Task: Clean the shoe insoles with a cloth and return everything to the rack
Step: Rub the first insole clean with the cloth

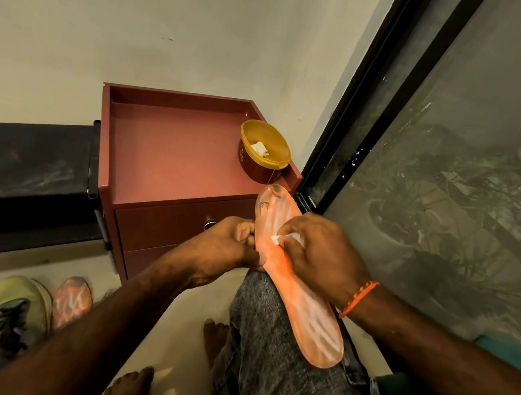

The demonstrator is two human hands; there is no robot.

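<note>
An orange insole with pale streaks lies along my raised knee, toe end pointing away and smudged dark. My left hand grips its left edge near the middle. My right hand presses a small white cloth onto the insole's upper half; most of the cloth is hidden under my fingers. A second orange insole lies on the floor at the lower left, beside a yellow-green shoe.
A maroon cabinet with drawers stands ahead; on its right corner sits a yellow tub with a white piece inside. A dark rack is at the left. A glass window runs along the right. My bare feet rest on the floor.
</note>
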